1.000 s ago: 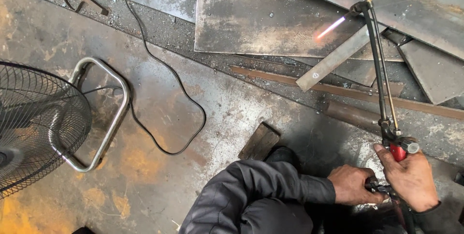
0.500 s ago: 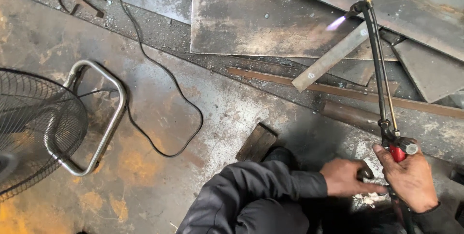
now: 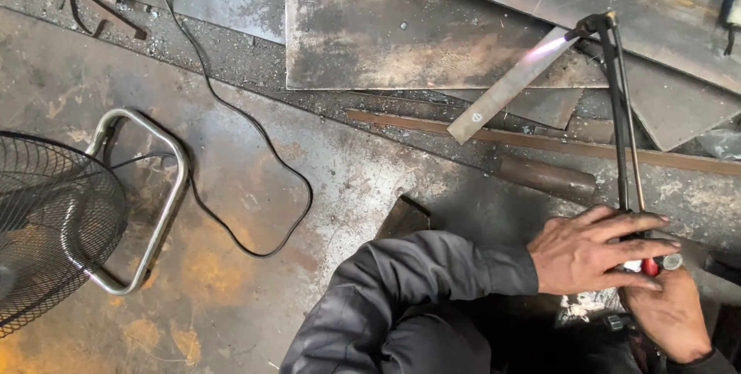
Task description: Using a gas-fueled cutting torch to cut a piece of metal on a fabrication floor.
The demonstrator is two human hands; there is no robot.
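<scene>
At the far left stands a black wire fan point(image 3: 46, 227) on a bent chrome tube stand point(image 3: 158, 196), and a black cable point(image 3: 255, 142) loops over the stained, rusty steel floor point(image 3: 347, 173). Right of the cable lies a big dark steel plate point(image 3: 401, 27) with scorched patches. A flat steel bar point(image 3: 502, 92) leans across its edge, and a pale pink flame point(image 3: 544, 48) plays on the bar's upper end. The flame comes from my torch point(image 3: 621, 111): 2 thin dark tubes bent to a nozzle at the top, running down to a red knob by my fingers. My left hand point(image 3: 590, 254), in a grey sleeve point(image 3: 417, 289), lies with fingers spread over the torch's valve end. My right hand point(image 3: 671, 316) is clenched around the torch handle, just below the left.
</scene>
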